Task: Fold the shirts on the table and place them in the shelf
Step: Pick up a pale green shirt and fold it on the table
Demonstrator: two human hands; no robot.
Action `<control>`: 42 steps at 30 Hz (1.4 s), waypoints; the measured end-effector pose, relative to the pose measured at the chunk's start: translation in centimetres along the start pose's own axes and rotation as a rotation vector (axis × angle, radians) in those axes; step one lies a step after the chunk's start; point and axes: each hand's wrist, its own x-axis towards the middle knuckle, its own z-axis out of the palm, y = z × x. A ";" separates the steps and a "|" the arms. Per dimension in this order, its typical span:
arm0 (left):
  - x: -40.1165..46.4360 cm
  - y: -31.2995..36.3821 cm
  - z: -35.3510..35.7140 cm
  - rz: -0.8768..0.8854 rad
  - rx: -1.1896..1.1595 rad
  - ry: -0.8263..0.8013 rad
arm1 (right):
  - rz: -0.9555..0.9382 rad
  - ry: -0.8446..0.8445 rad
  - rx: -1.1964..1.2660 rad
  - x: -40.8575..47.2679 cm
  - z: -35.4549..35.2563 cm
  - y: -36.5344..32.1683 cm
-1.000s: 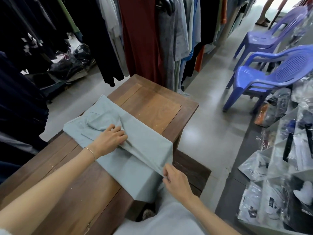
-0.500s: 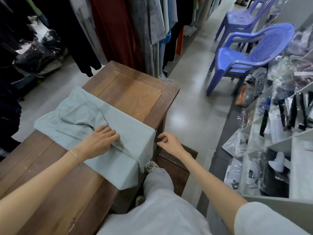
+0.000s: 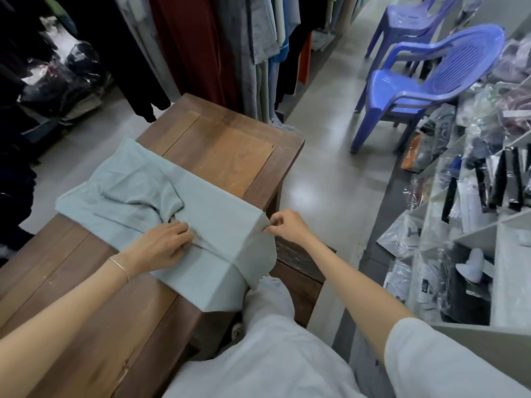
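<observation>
One pale green shirt [image 3: 172,208] is lying across one wooden table [image 3: 230,145], and two hands are working on it. The shirt is spreading from about 9 o'clock of the table top toward 4 o'clock, where its lower part is hanging over the table's near right edge. A sleeve is lying folded in over the shirt's middle.

The left hand [image 3: 163,244] is resting on the shirt near its centre, knuckles up, with the fingers curling slightly onto a fold line and pressing the cloth down; a thin bracelet [image 3: 119,267] is sitting on that wrist. The right hand [image 3: 287,225] is at 3 o'clock of the left hand, at the table's right edge, pinching the shirt's corner between thumb and fingers. So the shirt's bulk is lying at 11 o'clock of the left hand and at 9 o'clock of the right hand, and both hands are touching it.

Two blue plastic chairs [image 3: 431,79] are standing at 1 o'clock of the table, one behind the other. One grey shelf [image 3: 477,234] of open compartments, holding bagged garments, is running along at 3 o'clock. A row of hanging clothes [image 3: 230,38] is filling the 12 o'clock side.
</observation>
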 end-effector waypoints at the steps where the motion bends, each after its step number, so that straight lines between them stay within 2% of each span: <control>1: -0.5 0.2 -0.2 -0.015 -0.015 -0.015 | 0.009 0.012 -0.032 0.0 0.1 0.1; 4: -1.6 0.3 -0.6 -0.090 -0.064 -0.008 | 0.059 0.119 -0.085 -0.2 0.4 -0.1; 8: -1.5 0.3 -0.5 -0.339 -0.170 0.172 | -0.018 0.272 -0.040 -0.5 0.3 -1.8; 11: -0.8 0.3 0.1 -0.585 -0.276 0.296 | -0.148 0.263 -0.018 -0.4 0.6 -4.1; 16: -0.5 0.4 0.8 -0.779 -0.500 0.332 | -0.248 0.179 -0.074 1.5 2.3 -8.4; 18: -0.2 0.5 0.4 -0.871 -0.635 0.449 | -0.278 0.085 -0.095 3.1 2.9 -9.8; 21: 0.5 0.1 -0.5 -1.154 -0.820 0.682 | -0.343 -0.034 -0.153 5.5 3.5 -12.0; 25: 0.8 -2.9 0.1 -1.489 -1.180 1.002 | -0.415 -0.143 -0.239 10.0 3.1 -15.2; 28: 1.0 -5.4 0.9 -1.647 -1.367 1.203 | -0.476 -0.202 -0.291 14.0 2.3 -17.9; 32: 2.9 -6.9 -0.1 -1.828 -1.294 1.277 | -0.562 -0.238 -0.376 19.8 1.2 -21.8; 36: 4.6 -8.2 -1.1 -2.000 -1.011 1.113 | -0.665 -0.283 -0.411 26.3 1.5 -26.6; 38: 5.2 -8.6 -0.9 -2.061 -0.889 1.100 | -0.723 -0.304 -0.411 28.8 2.1 -29.0; 40: 5.6 -8.9 -0.6 -2.073 -0.818 1.155 | -0.758 -0.365 -0.406 30.9 2.9 -31.1; 42: 6.0 -8.9 -0.4 -2.013 -0.801 1.261 | -0.748 -0.471 -0.403 32.8 3.9 -32.7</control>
